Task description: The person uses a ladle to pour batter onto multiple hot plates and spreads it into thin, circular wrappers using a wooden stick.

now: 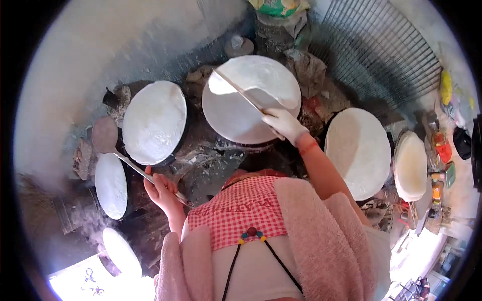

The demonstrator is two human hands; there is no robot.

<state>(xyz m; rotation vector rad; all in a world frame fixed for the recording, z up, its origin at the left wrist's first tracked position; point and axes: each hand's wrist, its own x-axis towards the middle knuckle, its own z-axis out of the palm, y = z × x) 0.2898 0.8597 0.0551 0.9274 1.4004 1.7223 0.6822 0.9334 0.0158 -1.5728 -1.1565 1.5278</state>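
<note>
My left hand [162, 188] grips the long metal handle of a ladle [105, 134]. The round head of the ladle hangs at the left, beside a round griddle covered with a white sheet of batter [154, 122]. In front of me is another round griddle [239, 116], its far part coated with white batter [260, 73] and its near part bare grey. My right hand [284, 124], which looks covered by a pale glove, holds a long thin flat stick [239, 90]. The stick lies slantwise across this middle griddle, its far tip at the batter.
More white rounds lie at the left [111, 187] and lower left [122, 252], where steam rises. At the right are a large pale round [357, 154] and a stack of flatbreads [410, 166]. A wire grille [376, 45] leans at the back. Bottles [437, 192] stand far right.
</note>
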